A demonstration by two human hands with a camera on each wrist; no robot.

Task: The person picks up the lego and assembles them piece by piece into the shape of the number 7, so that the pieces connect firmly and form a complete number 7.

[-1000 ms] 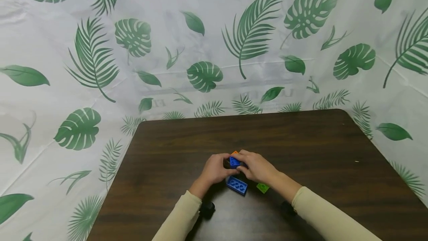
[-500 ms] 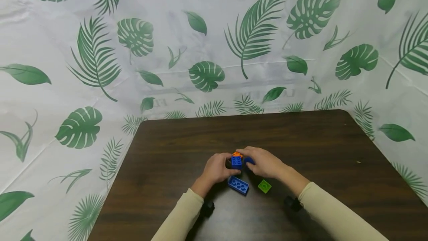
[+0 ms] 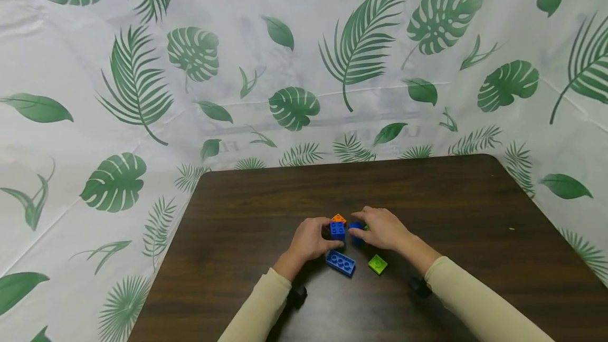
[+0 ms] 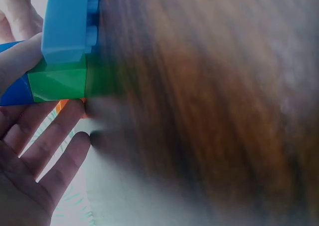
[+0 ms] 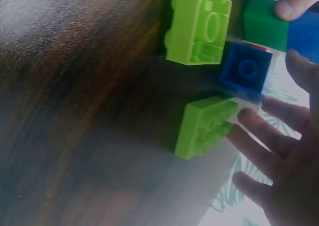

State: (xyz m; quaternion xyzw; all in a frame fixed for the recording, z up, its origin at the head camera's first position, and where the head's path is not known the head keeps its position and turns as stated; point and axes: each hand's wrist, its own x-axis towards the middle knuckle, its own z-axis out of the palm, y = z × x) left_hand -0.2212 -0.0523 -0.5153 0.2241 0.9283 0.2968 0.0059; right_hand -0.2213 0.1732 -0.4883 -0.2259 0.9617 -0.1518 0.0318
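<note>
My left hand [image 3: 307, 240] holds a small stack, a dark blue brick [image 3: 337, 229] on a green brick [image 4: 59, 81], between thumb and fingers. To its right, my right hand [image 3: 387, 230] has its fingers spread loosely around a small blue brick [image 5: 246, 69] whose hollow underside shows in the right wrist view. A lime brick [image 5: 207, 128] lies by those fingers, mostly covered by the hand in the head view. Behind the stack sits an orange brick [image 3: 339, 218]. In front lies a longer blue brick [image 3: 340, 263], studs down.
Another lime brick [image 3: 377, 264] lies between the long blue brick and my right forearm. The brown wooden table [image 3: 266, 194] ends at a leaf-print sheet [image 3: 304, 57] hung behind it and along the sides.
My right hand has moved right, away from the stack, taking the small blue brick along, and its fingers have loosened. The left hand stays on the stack.
</note>
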